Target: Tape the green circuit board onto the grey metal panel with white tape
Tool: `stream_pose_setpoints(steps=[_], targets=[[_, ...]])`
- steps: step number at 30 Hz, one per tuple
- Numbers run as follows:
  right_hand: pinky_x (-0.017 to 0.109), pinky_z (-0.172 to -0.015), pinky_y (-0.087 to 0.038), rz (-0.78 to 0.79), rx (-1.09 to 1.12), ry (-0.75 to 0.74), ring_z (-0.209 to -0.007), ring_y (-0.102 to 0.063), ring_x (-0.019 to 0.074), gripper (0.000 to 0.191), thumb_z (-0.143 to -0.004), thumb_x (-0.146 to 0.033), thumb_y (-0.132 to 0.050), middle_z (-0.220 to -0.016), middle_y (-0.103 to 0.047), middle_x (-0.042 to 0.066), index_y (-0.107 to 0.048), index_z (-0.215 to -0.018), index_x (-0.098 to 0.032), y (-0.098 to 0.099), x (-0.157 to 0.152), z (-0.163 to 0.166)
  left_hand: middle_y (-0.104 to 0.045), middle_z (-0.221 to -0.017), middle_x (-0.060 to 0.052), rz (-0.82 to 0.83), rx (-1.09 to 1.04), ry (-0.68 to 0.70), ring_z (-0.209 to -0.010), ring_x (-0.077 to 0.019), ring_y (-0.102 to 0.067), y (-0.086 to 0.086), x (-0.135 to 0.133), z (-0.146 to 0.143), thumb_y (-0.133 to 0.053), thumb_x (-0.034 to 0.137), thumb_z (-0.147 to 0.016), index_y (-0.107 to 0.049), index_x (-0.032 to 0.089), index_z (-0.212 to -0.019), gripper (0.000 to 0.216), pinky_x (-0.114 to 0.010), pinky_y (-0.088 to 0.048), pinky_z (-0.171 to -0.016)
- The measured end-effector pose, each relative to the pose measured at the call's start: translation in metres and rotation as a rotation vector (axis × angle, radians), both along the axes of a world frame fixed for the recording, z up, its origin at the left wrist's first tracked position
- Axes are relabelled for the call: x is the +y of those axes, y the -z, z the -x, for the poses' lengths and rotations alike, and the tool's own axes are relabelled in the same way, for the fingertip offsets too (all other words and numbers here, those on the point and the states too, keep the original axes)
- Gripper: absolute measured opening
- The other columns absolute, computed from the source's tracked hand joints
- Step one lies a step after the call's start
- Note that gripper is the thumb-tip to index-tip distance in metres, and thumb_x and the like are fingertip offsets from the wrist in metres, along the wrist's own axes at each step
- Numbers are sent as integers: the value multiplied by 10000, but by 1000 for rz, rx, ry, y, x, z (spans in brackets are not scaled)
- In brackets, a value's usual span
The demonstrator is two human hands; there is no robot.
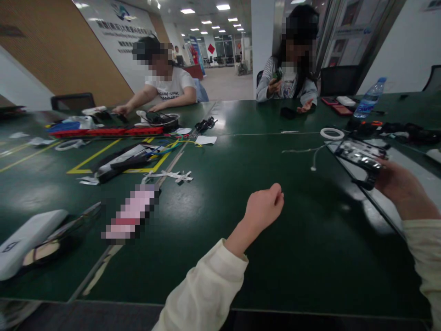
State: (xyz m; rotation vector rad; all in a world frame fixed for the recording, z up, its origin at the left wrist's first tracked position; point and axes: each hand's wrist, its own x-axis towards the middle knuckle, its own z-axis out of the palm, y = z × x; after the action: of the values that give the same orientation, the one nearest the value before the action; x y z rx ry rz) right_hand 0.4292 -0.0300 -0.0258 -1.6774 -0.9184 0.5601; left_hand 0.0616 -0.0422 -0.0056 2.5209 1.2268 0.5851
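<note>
My left hand [264, 206] is closed in a fist above the green table [213, 266]; nothing sticks out of it. On the right, my right hand [396, 186] grips a black and silver device [361, 158] with a curved black end, whose exact kind I cannot make out. The device is held over the edge of a pale glossy board [375, 214]. A thin white cable [312, 156] lies on the table just left of the device, near a white ring [331, 134].
A phone [132, 214], a white box-shaped device [29, 239] and red strips [110, 132] lie on the left. Yellow tape [93, 156] marks the table. Two people sit across, one holding a small object [276, 75]. A water bottle [370, 99] stands at right.
</note>
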Motion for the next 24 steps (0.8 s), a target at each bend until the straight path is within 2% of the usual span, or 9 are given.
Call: stream_pose_setpoints(steps=[2, 5, 7, 9, 12, 17, 21, 24], targets=[[269, -628, -509, 28, 168, -128, -767, -644, 183, 246, -762, -298, -566, -881, -666, 77, -588, -973, -173, 3, 5, 31, -539, -657, 33, -11, -164, -129, -552, -76, -508, -6, 7, 7, -390, 271, -935, -477, 172, -843, 160, -199, -372, -515], [243, -651, -518, 49, 596, -347, -755, -646, 151, 295, -705, -231, -686, -879, -683, 7, -599, -987, -237, 7, 5, 78, -561, -728, 21, -38, -367, -298, -633, -87, -545, -11, 20, 17, -416, 261, -921, -474, 182, -892, 102, -207, -423, -583], [231, -637, -523, 91, 711, -443, -737, -650, 137, 323, -696, -216, -716, -875, -688, -12, -603, -996, -254, 8, 2, 105, -593, -853, -13, -57, -461, -370, -756, -111, -582, -10, 29, 22, -451, 246, -901, -477, 184, -973, 99, -224, -452, -650], [217, -615, -521, 156, 754, -521, -723, -651, 122, 364, -700, -208, -727, -870, -687, -22, -597, -1036, -264, 8, -3, 127, -598, -1007, -61, -28, -512, -399, -896, -144, -592, -7, 37, 26, -479, 241, -884, -478, 178, -1058, 185, -243, -470, -704], [221, -632, -529, 228, 780, -624, -743, -655, 115, 424, -715, -206, -723, -900, -683, -26, -570, -1104, -276, 9, -11, 149, -592, -1113, -91, 165, -546, -366, -971, -167, -596, 3, 46, 27, -491, 283, -884, -486, 171, -1135, 275, -262, -487, -748], [284, -757, -548, 252, 810, -788, -851, -656, 137, 465, -737, -214, -711, -998, -667, 2, -532, -1163, -263, 8, -20, 170, -681, -916, -74, 614, -600, -228, -802, -163, -652, 15, 49, 25, -472, 360, -899, -500, 160, -1183, 348, -267, -510, -674], [294, -792, -549, 268, 775, -853, -900, -648, 144, 468, -739, -226, -710, -1083, -647, 26, -539, -1174, -246, 4, -23, 173, -685, -863, -64, 668, -620, -245, -713, -147, -643, 19, 50, 28, -523, 278, -870, -501, 164, -1177, 329, -234, -494, -578], [279, -814, -540, 264, 718, -810, -920, -646, 145, 447, -746, -262, -706, -1131, -638, 39, -564, -1170, -246, 3, -22, 166, -681, -872, -64, 648, -589, -312, -695, -142, -634, 21, 53, 30, -513, 268, -871, -507, 162, -1148, 296, -212, -475, -524]])
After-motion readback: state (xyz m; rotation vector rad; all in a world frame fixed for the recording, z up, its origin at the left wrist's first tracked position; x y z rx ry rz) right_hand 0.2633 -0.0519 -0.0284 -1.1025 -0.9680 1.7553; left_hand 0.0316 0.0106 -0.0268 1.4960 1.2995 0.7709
